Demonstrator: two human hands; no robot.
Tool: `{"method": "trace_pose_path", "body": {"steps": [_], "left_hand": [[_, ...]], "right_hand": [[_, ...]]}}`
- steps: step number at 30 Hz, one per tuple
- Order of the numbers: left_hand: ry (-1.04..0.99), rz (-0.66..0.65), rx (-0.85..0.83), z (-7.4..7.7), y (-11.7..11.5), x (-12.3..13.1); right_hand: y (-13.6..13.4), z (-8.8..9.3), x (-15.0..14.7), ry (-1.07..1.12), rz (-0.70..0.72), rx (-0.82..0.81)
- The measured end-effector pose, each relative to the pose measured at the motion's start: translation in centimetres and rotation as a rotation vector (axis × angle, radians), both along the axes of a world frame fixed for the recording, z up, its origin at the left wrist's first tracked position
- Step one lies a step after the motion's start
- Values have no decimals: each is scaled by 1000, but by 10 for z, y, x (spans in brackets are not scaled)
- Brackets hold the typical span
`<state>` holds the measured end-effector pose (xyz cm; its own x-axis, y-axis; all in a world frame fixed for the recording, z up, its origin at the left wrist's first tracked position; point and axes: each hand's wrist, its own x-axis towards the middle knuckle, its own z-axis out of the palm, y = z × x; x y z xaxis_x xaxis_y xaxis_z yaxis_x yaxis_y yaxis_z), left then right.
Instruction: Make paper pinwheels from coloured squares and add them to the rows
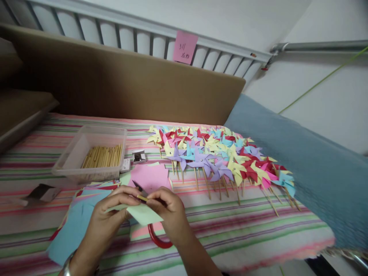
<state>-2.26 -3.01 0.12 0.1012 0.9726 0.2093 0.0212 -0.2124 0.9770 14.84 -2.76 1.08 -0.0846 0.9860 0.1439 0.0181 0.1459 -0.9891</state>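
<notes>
My left hand point(113, 209) is closed with fingertips on a light green sheet of paper point(145, 214), which is bent between my hands. My right hand point(169, 211) pinches the end of a short wooden stick point(142, 198), just above the paper. The stick's other end meets my left fingertips. Beneath my hands lie scissors with a red handle point(159, 241), partly hidden. Pink square sheets of paper point(151, 177) lie just beyond my fingers. To the left is a fanned stack of coloured paper point(77, 218), blue on top.
Many paper pinwheels on sticks point(202, 157) lie on the striped cloth point(230, 237) at the right. A clear plastic box point(69, 153) holds wooden sticks. Small boxes point(139, 156) sit near it. A cardboard panel point(129, 84) stands behind, before a white radiator point(126, 40) with a pink note.
</notes>
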Motion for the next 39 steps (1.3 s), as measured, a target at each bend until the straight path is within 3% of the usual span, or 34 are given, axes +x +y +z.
{"method": "trace_pose_path", "body": {"steps": [12,30,39], "left_hand": [[-71,-38,36,-11,1,-6],[-97,-43,11,-7,2,-5],[-101,-42,-26,-8,2,-4]], "right_hand": [[-2,-8,-5,-24,30,75],[-3,-18,-6,-25,18,73],[-4,-13,-6,-52,17,76]]}}
